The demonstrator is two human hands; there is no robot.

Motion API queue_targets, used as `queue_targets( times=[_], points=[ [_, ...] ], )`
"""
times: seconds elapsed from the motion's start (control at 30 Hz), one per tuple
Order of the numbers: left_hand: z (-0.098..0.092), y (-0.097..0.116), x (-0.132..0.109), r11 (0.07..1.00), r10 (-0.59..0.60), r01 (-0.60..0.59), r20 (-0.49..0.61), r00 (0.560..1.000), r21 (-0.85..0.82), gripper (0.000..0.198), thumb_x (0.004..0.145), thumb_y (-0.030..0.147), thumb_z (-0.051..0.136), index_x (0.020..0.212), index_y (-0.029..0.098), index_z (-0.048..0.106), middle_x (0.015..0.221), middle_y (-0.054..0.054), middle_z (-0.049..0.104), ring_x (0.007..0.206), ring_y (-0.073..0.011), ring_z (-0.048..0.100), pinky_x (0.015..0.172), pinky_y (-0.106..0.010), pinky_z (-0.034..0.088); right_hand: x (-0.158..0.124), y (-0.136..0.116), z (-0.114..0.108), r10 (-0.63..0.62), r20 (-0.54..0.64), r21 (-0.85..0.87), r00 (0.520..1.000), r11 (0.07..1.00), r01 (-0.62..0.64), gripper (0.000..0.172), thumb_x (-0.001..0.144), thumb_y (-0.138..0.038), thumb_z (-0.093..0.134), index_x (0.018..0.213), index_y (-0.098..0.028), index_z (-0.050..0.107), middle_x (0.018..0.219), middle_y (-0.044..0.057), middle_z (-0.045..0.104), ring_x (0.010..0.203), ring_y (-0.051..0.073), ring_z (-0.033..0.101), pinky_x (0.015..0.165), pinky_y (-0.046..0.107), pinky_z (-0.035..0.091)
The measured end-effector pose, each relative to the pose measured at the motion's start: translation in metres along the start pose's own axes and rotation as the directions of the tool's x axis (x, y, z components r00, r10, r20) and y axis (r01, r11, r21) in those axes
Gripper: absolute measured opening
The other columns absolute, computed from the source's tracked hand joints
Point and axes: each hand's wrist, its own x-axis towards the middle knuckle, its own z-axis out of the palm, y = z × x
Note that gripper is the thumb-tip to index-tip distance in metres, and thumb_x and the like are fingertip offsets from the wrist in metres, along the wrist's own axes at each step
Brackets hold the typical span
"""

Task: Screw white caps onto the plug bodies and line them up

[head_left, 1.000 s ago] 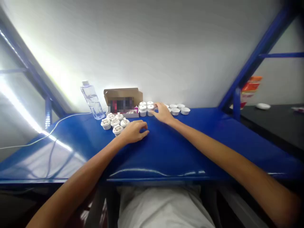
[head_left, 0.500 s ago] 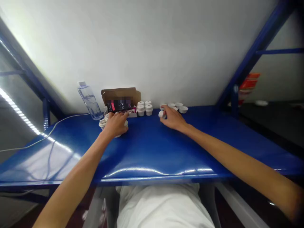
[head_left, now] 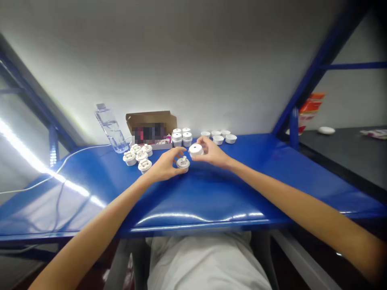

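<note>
So, the left hand point(head_left: 165, 166) is pinching a round white plastic base point(head_left: 183, 163), the right hand point(head_left: 214, 154) a round white cap point(head_left: 196, 150).

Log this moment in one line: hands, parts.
left hand: holds white round base | right hand: holds white round cap | cap: not on base | capped units: beside open cardboard box

The white cap point(head_left: 196, 149) you hold, right of the matt cardboard box point(head_left: 148, 118), looks like smooth plastic. Beneath that box your tabletop point(head_left: 205, 197) is glossy; left of it, your bottle point(head_left: 111, 131) looks clear, shiny.
</note>
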Motion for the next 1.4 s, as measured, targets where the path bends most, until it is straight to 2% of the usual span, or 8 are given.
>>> queue_targets(
  times=[0.07, 0.27, 0.47, 0.6, 0.83, 1.17, 1.27, 1.4],
  points=[
    [0.007, -0.001, 0.000, 0.994, -0.024, 0.023, -0.002, 1.000, -0.104, 0.064, 0.074, 0.035, 0.080, 0.131, 0.019, 0.055, 0.119, -0.010, 0.069, 0.102, -0.0249, 0.068, 0.088, -0.037, 0.055, -0.004, -0.011, 0.009, -0.050, 0.010, 0.031, 0.999, 0.998, 0.050, 0.046, 0.072, -0.041, 0.081, 0.102, -0.023, 0.051, 0.104, 0.003, 0.067, 0.094, 0.022, 0.068, 0.083, 0.036, 0.056],
    [0.016, -0.009, 0.000, 0.952, -0.084, 0.089, 0.028, 0.996, -0.293, 0.064, 0.073, 0.033, 0.082, 0.127, 0.019, 0.050, 0.112, -0.009, 0.071, 0.104, -0.0243, 0.069, 0.090, -0.039, 0.055, -0.011, -0.020, 0.017, -0.104, 0.145, -0.192, 0.984, 0.973, 0.131, 0.044, 0.077, -0.029, 0.075, 0.119, -0.023, 0.063, 0.115, 0.004, 0.070, 0.103, 0.023, 0.067, 0.092, 0.037, 0.053],
    [0.007, -0.001, 0.002, 0.836, -0.192, 0.152, -0.022, 0.981, -0.528, 0.061, 0.063, 0.027, 0.088, 0.108, 0.020, 0.048, 0.108, -0.006, 0.070, 0.092, -0.0196, 0.070, 0.082, -0.034, 0.055, -0.006, -0.017, 0.008, -0.075, 0.138, 0.070, 0.988, 0.995, 0.066, 0.046, 0.075, -0.034, 0.080, 0.118, -0.022, 0.066, 0.117, 0.005, 0.070, 0.106, 0.023, 0.069, 0.095, 0.038, 0.055],
    [-0.001, 0.002, 0.004, 0.771, -0.221, 0.169, -0.009, 0.975, -0.615, 0.047, 0.067, 0.030, 0.086, 0.102, 0.018, 0.058, 0.091, -0.003, 0.071, 0.083, -0.0172, 0.068, 0.079, -0.031, 0.052, -0.007, -0.022, 0.004, -0.086, 0.116, 0.192, 0.990, 0.979, 0.062, 0.049, 0.070, -0.035, 0.086, 0.114, -0.024, 0.067, 0.118, 0.004, 0.070, 0.110, 0.025, 0.069, 0.101, 0.041, 0.054],
    [-0.001, 0.007, 0.005, 0.704, -0.238, 0.202, 0.042, 0.970, -0.681, 0.040, 0.078, 0.036, 0.079, 0.112, 0.015, 0.072, 0.092, -0.006, 0.071, 0.078, -0.0139, 0.063, 0.065, -0.024, 0.045, -0.015, -0.023, 0.007, -0.129, 0.053, 0.182, 0.990, 0.976, 0.117, 0.048, 0.071, -0.035, 0.086, 0.114, -0.024, 0.066, 0.119, 0.004, 0.069, 0.112, 0.025, 0.069, 0.104, 0.044, 0.054],
    [-0.011, 0.009, 0.003, 0.644, -0.250, 0.265, 0.131, 0.960, -0.718, 0.042, 0.080, 0.043, 0.080, 0.110, 0.014, 0.074, 0.099, -0.010, 0.076, 0.081, -0.0169, 0.071, 0.077, -0.029, 0.055, -0.026, -0.023, 0.015, -0.246, -0.075, -0.111, 0.966, 0.965, 0.238, 0.046, 0.080, -0.040, 0.079, 0.122, -0.026, 0.069, 0.127, 0.006, 0.070, 0.118, 0.029, 0.066, 0.109, 0.048, 0.053],
    [-0.013, 0.012, 0.003, 0.650, -0.256, 0.264, 0.121, 0.959, -0.712, 0.040, 0.083, 0.046, 0.078, 0.105, 0.012, 0.075, 0.096, -0.010, 0.076, 0.081, -0.0181, 0.072, 0.079, -0.031, 0.057, -0.025, -0.026, 0.017, -0.198, -0.118, -0.037, 0.973, 0.980, 0.195, 0.049, 0.075, -0.042, 0.084, 0.119, -0.026, 0.071, 0.122, 0.006, 0.072, 0.113, 0.030, 0.069, 0.104, 0.048, 0.056],
    [-0.013, 0.016, 0.004, 0.689, -0.204, 0.206, 0.086, 0.975, -0.695, 0.043, 0.079, 0.041, 0.082, 0.110, 0.012, 0.074, 0.102, -0.011, 0.076, 0.092, -0.0216, 0.072, 0.085, -0.035, 0.058, -0.022, -0.031, 0.019, -0.013, -0.112, 0.165, 0.994, 0.986, 0.031, 0.044, 0.075, -0.048, 0.083, 0.109, -0.023, 0.074, 0.100, 0.005, 0.078, 0.088, 0.028, 0.076, 0.084, 0.044, 0.064]
  ],
)
